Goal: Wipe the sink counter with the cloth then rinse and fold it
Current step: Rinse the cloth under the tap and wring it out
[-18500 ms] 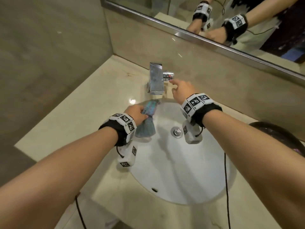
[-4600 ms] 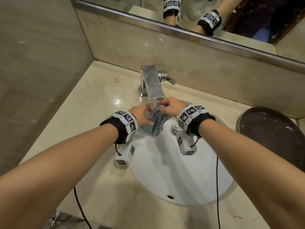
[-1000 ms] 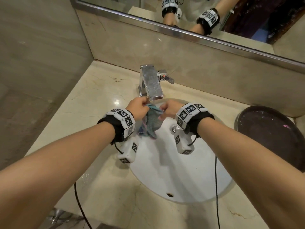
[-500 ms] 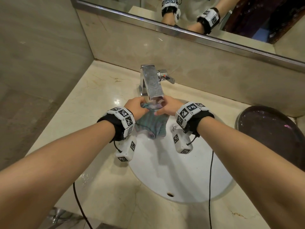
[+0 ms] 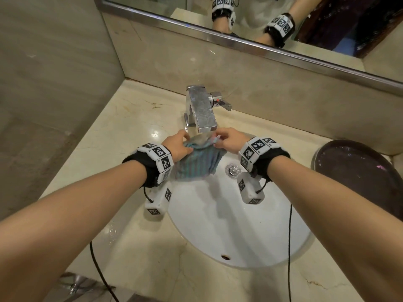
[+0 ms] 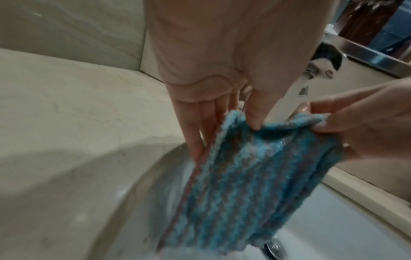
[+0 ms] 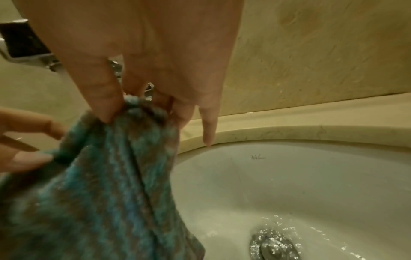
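A wet blue-and-grey striped cloth (image 5: 197, 163) (image 6: 240, 184) (image 7: 104, 190) hangs spread under the spout of the chrome faucet (image 5: 201, 112), over the white sink basin (image 5: 239, 232). My left hand (image 5: 177, 144) (image 6: 224, 112) pinches its upper left edge between thumb and fingers. My right hand (image 5: 226, 140) (image 7: 133, 103) pinches the upper right corner, with the little finger sticking out straight. Water runs around the drain (image 5: 233, 170) (image 7: 273, 246). The beige marble counter (image 5: 109, 149) surrounds the basin.
The faucet lever (image 5: 222, 102) points right. A dark round tray (image 5: 362, 177) lies on the counter at the right. A mirror (image 5: 261, 20) runs along the back wall, and a tiled wall (image 5: 50, 83) closes the left side. Black cables hang from both wrists.
Both hands have drawn apart and the cloth, bunched a second ago, now hangs stretched flat between them under the spout.
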